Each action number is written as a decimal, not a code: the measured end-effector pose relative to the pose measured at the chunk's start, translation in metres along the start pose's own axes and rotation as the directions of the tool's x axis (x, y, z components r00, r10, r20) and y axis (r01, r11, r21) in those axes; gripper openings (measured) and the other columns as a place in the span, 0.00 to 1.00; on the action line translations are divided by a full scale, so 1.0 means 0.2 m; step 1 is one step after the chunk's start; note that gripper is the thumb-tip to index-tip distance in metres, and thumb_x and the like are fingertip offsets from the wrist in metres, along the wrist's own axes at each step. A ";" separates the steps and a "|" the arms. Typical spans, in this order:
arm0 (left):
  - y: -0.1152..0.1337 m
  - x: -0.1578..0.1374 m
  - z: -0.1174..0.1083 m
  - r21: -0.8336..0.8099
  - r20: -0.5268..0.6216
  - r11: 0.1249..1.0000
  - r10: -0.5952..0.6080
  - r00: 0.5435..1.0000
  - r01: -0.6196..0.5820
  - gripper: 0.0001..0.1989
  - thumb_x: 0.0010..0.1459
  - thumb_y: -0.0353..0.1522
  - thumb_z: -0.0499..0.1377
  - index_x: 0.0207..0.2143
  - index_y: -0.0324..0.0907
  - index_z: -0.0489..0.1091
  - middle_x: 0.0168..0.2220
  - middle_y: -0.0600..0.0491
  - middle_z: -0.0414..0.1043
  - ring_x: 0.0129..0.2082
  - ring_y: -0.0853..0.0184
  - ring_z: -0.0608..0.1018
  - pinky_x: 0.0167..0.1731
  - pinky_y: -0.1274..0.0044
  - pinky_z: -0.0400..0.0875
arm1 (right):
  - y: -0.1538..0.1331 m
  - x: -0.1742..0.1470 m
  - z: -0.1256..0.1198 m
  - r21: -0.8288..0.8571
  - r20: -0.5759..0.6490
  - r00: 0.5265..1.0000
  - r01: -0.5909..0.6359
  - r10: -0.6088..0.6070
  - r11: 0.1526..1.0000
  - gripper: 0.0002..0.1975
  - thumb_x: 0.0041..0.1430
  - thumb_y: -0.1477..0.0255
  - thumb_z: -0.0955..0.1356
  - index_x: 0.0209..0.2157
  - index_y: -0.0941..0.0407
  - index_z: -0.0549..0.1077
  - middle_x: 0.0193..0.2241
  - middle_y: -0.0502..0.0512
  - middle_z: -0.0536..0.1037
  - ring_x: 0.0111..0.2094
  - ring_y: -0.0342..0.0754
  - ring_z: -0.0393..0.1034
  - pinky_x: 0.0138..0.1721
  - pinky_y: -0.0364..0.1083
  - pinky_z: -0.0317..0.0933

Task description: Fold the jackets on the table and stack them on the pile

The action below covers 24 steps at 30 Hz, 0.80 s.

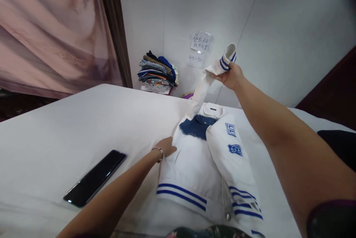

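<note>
A white jacket (191,167) with blue stripes at hem and cuffs lies on the white-covered table, its collar toward the wall. Dark blue patches cover the upper chest, and blue badges mark one sleeve, which is laid down along the front. My right hand (230,76) grips the other sleeve near its striped cuff and holds it up in the air beyond the collar. On the jacket's left side edge rests my left hand (166,146), wearing a bracelet; its fingertips are partly hidden at the cloth, which they appear to pinch.
A black smartphone (95,177) lies left of the jacket on the white table (83,123). Past the far edge stands a stack of folded clothes (158,70). Handwritten paper notes (200,42) are fixed to the wall. A pinkish curtain (55,26) hangs at the left.
</note>
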<state>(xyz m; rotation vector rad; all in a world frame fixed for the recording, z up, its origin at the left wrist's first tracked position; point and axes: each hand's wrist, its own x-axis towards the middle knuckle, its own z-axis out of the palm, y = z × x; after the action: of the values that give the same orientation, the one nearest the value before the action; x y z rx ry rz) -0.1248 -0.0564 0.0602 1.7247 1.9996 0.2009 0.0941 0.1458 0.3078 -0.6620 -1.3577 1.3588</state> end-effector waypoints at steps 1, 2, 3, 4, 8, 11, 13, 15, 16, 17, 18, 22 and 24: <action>0.02 -0.03 -0.01 -0.001 0.001 1.000 0.021 1.000 -0.021 0.16 0.49 0.35 0.56 0.41 0.39 0.67 0.44 0.40 0.73 0.44 0.53 0.75 0.39 0.70 0.67 | -0.01 -0.01 -0.02 0.006 0.001 1.000 0.009 -0.009 1.000 0.10 0.59 0.66 0.61 0.36 0.55 0.69 0.36 0.55 0.76 0.40 0.51 0.71 0.36 0.52 0.71; 0.05 -0.05 -0.03 -0.007 0.002 0.999 0.049 0.999 -0.049 0.16 0.49 0.34 0.55 0.41 0.39 0.67 0.44 0.40 0.73 0.45 0.53 0.75 0.40 0.70 0.66 | -0.03 -0.01 -0.04 0.015 0.000 1.000 0.020 -0.020 1.000 0.10 0.60 0.66 0.61 0.36 0.55 0.69 0.36 0.55 0.76 0.40 0.50 0.71 0.36 0.52 0.71; 0.09 -0.07 -0.04 -0.019 0.004 0.996 0.082 0.997 -0.082 0.15 0.49 0.33 0.55 0.41 0.40 0.66 0.44 0.41 0.73 0.45 0.54 0.75 0.41 0.70 0.66 | -0.04 -0.02 -0.07 0.025 -0.006 0.999 0.031 -0.031 0.999 0.10 0.61 0.68 0.60 0.36 0.56 0.69 0.36 0.56 0.76 0.41 0.49 0.71 0.37 0.52 0.70; 0.14 -0.08 -0.06 -0.036 0.009 0.992 0.119 0.993 -0.118 0.15 0.49 0.33 0.55 0.41 0.40 0.66 0.44 0.43 0.73 0.45 0.54 0.74 0.41 0.70 0.66 | -0.07 -0.03 -0.10 0.034 -0.019 0.999 0.044 -0.044 0.998 0.10 0.61 0.69 0.59 0.37 0.56 0.69 0.37 0.56 0.76 0.41 0.49 0.71 0.38 0.51 0.69; 0.39 -0.09 -0.03 -0.142 0.065 0.960 0.254 0.965 -0.243 0.13 0.48 0.33 0.57 0.38 0.43 0.66 0.41 0.46 0.74 0.42 0.56 0.76 0.38 0.72 0.67 | -0.18 -0.09 -0.27 0.063 -0.135 0.987 0.097 -0.088 0.993 0.11 0.61 0.75 0.57 0.35 0.57 0.69 0.36 0.57 0.75 0.40 0.47 0.70 0.40 0.52 0.67; 0.57 -0.06 0.09 -0.236 0.142 0.936 0.297 0.944 -0.259 0.13 0.46 0.34 0.59 0.37 0.43 0.67 0.39 0.47 0.75 0.36 0.58 0.77 0.33 0.73 0.68 | -0.26 -0.15 -0.44 0.052 -0.228 0.966 0.136 -0.121 0.989 0.10 0.60 0.77 0.58 0.33 0.58 0.70 0.34 0.56 0.74 0.37 0.46 0.70 0.40 0.52 0.66; 0.67 -0.04 0.20 -0.305 0.219 0.926 0.298 0.929 -0.225 0.15 0.46 0.34 0.59 0.38 0.43 0.67 0.34 0.49 0.75 0.28 0.60 0.78 0.28 0.73 0.69 | -0.30 -0.19 -0.54 0.024 -0.296 0.947 0.141 -0.128 0.990 0.11 0.59 0.78 0.58 0.32 0.58 0.70 0.32 0.56 0.74 0.35 0.46 0.70 0.40 0.51 0.65; 0.74 -0.03 0.31 -0.370 0.308 0.915 0.284 0.908 -0.161 0.17 0.47 0.36 0.59 0.40 0.42 0.66 0.25 0.52 0.74 0.19 0.63 0.75 0.22 0.73 0.68 | -0.31 -0.24 -0.63 -0.009 -0.354 0.929 0.113 -0.109 0.994 0.12 0.59 0.79 0.57 0.31 0.58 0.71 0.30 0.56 0.74 0.33 0.45 0.69 0.39 0.50 0.63; 0.77 -0.03 0.36 -0.404 0.346 0.907 0.276 0.896 -0.123 0.17 0.49 0.38 0.59 0.41 0.42 0.66 0.21 0.53 0.72 0.16 0.65 0.73 0.20 0.74 0.67 | -0.31 -0.27 -0.66 -0.028 -0.373 0.923 0.091 -0.095 0.995 0.13 0.59 0.79 0.57 0.30 0.58 0.71 0.30 0.56 0.74 0.32 0.44 0.69 0.39 0.49 0.63; 0.78 -0.03 0.41 -0.439 0.375 0.894 0.271 0.887 -0.087 0.17 0.50 0.39 0.58 0.41 0.41 0.65 0.18 0.55 0.70 0.14 0.66 0.71 0.18 0.75 0.67 | -0.31 -0.29 -0.69 -0.050 -0.388 0.918 0.068 -0.082 0.996 0.12 0.58 0.79 0.57 0.30 0.59 0.71 0.29 0.55 0.74 0.31 0.43 0.69 0.38 0.48 0.63; 0.79 -0.03 0.44 -0.479 0.391 0.876 0.269 0.880 -0.055 0.17 0.52 0.40 0.58 0.41 0.40 0.65 0.16 0.57 0.68 0.13 0.67 0.70 0.18 0.76 0.66 | -0.30 -0.32 -0.71 -0.075 -0.401 0.913 0.046 -0.072 0.996 0.12 0.58 0.79 0.58 0.29 0.59 0.71 0.28 0.55 0.74 0.29 0.43 0.68 0.37 0.47 0.62; 0.76 0.00 0.46 -0.662 0.373 0.748 0.290 0.881 0.034 0.14 0.54 0.42 0.58 0.37 0.41 0.65 0.17 0.58 0.67 0.14 0.71 0.70 0.18 0.79 0.66 | -0.26 -0.42 -0.72 -0.196 -0.385 0.922 -0.032 -0.047 0.980 0.10 0.52 0.81 0.60 0.25 0.59 0.71 0.22 0.52 0.73 0.24 0.41 0.65 0.31 0.43 0.61; 0.70 0.04 0.41 -0.746 0.342 0.661 0.282 0.896 0.077 0.15 0.54 0.43 0.59 0.35 0.41 0.65 0.20 0.57 0.69 0.15 0.73 0.70 0.19 0.79 0.67 | -0.25 -0.49 -0.67 -0.295 -0.292 0.956 -0.068 -0.022 0.953 0.05 0.48 0.80 0.64 0.23 0.59 0.71 0.20 0.51 0.72 0.23 0.42 0.65 0.28 0.42 0.61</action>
<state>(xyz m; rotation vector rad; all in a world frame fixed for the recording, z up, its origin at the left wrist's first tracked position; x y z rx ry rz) 0.0368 -0.0378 0.0448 1.1853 1.2075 0.5465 0.2599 0.0938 0.2987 -1.0457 -1.3277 1.0272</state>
